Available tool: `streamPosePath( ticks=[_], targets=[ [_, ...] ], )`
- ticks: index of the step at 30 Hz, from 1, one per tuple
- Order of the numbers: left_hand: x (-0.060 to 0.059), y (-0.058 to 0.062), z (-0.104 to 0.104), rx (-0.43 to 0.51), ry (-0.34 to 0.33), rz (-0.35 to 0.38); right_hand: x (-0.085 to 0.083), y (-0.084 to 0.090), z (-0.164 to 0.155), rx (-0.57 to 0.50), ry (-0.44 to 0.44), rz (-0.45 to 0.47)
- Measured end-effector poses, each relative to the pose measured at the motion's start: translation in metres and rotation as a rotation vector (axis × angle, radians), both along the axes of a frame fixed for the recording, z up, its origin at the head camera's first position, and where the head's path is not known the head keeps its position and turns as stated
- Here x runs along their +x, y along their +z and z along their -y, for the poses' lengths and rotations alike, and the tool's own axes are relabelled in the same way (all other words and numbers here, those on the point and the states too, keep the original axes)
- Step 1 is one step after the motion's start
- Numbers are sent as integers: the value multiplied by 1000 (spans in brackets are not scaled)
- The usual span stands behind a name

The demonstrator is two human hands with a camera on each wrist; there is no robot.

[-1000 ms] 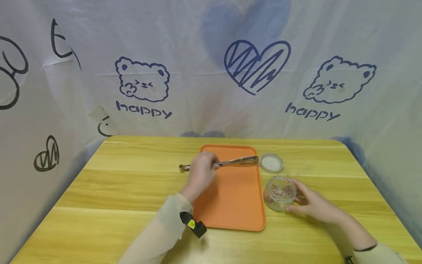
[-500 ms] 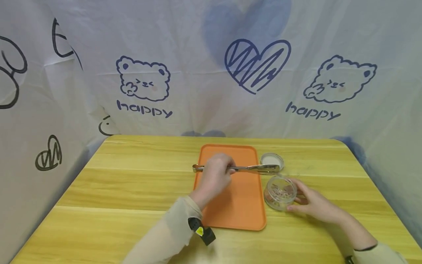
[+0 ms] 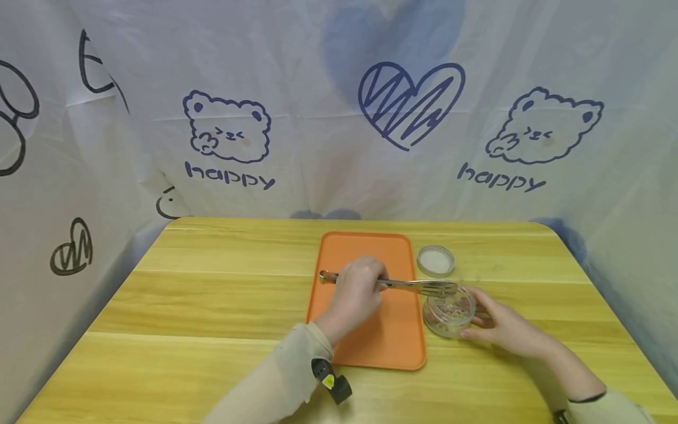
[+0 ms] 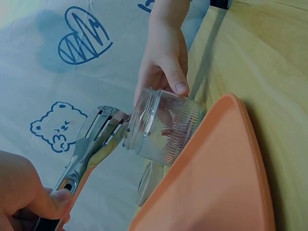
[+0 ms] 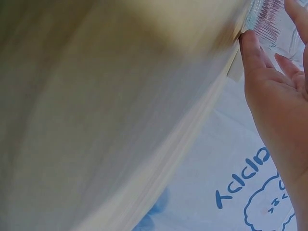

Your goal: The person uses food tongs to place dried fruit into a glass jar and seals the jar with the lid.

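Note:
My left hand grips metal serving tongs around the middle, above the orange tray. Their slotted tips point right and reach over the rim of a clear glass jar. Small reddish pieces lie inside the jar; their kind is too small to tell. In the left wrist view the slotted head of the tongs is at the mouth of the ribbed jar. My right hand holds the jar from its right side, thumb in front and fingers behind. The jar stands upright on the table.
A round lid lies on the table behind the jar. The orange tray, with a low raised rim, lies just left of the jar on the wooden table. A cloth with drawings hangs behind the table.
My left hand has moved right and toward me with the tongs, from over the tray's back part to the jar's mouth. The right hand and the jar have stayed in place.

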State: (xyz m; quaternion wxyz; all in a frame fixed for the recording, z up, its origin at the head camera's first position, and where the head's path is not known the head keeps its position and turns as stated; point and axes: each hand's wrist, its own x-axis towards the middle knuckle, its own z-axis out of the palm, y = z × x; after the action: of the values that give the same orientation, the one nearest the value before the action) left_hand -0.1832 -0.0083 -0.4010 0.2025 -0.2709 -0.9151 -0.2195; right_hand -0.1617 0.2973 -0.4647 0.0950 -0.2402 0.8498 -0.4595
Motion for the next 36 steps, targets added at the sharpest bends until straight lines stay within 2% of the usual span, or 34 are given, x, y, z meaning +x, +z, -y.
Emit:
streamPosePath(
  ticks=[12,23,31,36],
  targets=[
    [1,-3,-1,4,2,76,1,1,0,19,-12,4],
    [1,-5,0,25,-3,67,0,-1,1,11,-11,-8],
    [-1,-1,10,51,22,86,-2,-4,0,33,-22,-33],
    [-5,0,22,121,60,123,-3,-4,-1,50,-43,-11]
  ],
)
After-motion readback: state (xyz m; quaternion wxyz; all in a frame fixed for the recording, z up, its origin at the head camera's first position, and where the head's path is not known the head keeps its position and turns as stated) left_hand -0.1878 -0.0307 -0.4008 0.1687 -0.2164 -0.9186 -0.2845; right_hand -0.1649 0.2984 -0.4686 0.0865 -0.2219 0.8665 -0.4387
